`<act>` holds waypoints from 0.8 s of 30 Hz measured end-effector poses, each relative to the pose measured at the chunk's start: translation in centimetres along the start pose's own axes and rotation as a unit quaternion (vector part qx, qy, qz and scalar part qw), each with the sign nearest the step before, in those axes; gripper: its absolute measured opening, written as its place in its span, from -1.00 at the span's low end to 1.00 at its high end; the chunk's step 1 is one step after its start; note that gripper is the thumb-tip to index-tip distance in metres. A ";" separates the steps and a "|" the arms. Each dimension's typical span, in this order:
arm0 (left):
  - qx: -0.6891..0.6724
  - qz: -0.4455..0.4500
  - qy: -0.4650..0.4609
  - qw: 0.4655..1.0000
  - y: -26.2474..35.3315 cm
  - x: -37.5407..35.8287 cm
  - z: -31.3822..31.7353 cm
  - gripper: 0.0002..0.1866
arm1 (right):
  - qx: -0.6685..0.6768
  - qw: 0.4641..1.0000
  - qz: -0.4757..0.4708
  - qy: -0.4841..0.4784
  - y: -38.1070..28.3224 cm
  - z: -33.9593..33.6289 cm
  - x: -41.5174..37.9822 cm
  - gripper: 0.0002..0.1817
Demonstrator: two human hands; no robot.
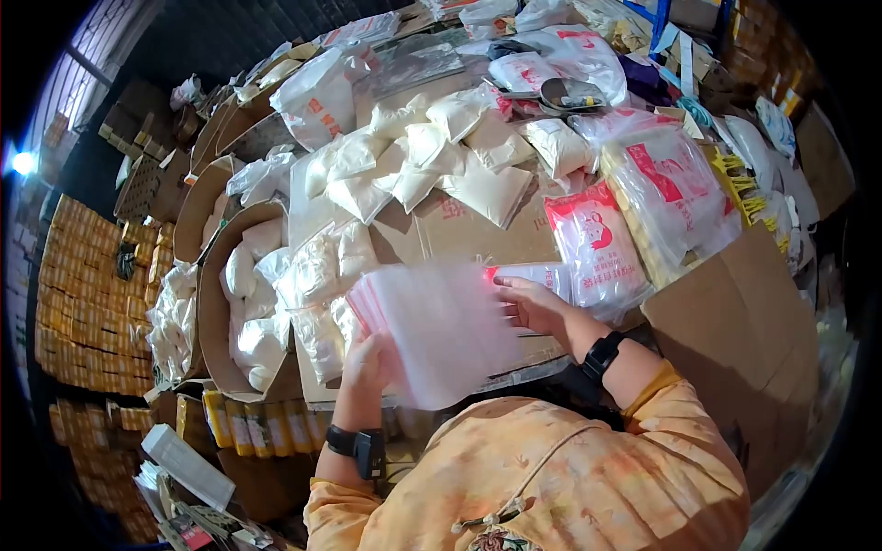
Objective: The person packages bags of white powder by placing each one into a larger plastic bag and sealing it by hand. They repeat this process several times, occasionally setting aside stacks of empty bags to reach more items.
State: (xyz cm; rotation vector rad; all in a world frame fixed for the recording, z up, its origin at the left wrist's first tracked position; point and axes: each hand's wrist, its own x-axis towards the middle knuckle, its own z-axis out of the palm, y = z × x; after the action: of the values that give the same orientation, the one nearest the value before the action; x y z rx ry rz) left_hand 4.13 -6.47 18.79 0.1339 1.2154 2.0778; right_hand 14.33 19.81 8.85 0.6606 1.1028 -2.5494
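Note:
In my left hand (pixel 369 361) is a stack of clear, flat zip bags (pixel 441 331) with pink stripes along the left edge. The fingers are closed on that edge, and the far side of the stack is blurred by motion. My right hand (pixel 535 305) is beside the upper right of the stack, its fingers apart and reaching left; whether the fingertips touch the bags is hard to see. Just behind it lies a flat packet with red print (pixel 542 274). Ahead of both hands, several filled bags of pale powder (pixel 432 147) are heaped on cardboard (pixel 459 234).
Red-printed bag packs (pixel 597 243) lie to the right, with a larger wrapped pack (pixel 675 179) beside them. A cardboard flap (pixel 735 321) juts out at right. On the left, a cardboard box (pixel 213 303) holds white bags. A dark scoop-like pan (pixel 574 95) rests at the back.

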 end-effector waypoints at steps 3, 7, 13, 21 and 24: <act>-0.021 -0.037 -0.032 0.999 0.2 0.5 0.0 -0.52 | -0.172 0.962 -0.212 0.016 0.0 1.1 1.0 -0.33; 0.030 -0.095 -0.068 0.993 0.6 0.6 0.8 -0.55 | -0.364 0.845 -0.390 -0.037 -4.5 6.2 -1.2 -0.07; 0.097 -0.169 -0.101 0.976 1.2 1.7 1.7 -0.61 | -0.376 0.896 -0.153 -0.183 -7.5 8.0 -1.9 -0.43; 0.046 -0.154 -0.133 0.978 0.7 0.8 2.4 -0.57 | -0.275 0.939 -0.197 -0.059 -4.9 6.7 -1.8 -0.79; -0.106 -0.204 -0.054 0.972 0.1 1.4 4.0 -0.50 | -0.317 0.909 -0.268 -0.033 -4.9 7.0 -2.4 -0.77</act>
State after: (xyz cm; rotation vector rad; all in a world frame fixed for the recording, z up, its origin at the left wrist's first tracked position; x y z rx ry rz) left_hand 4.72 -2.76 20.77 -0.0942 0.8636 1.7951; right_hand 12.18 18.12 17.30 0.0991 2.1818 -2.3192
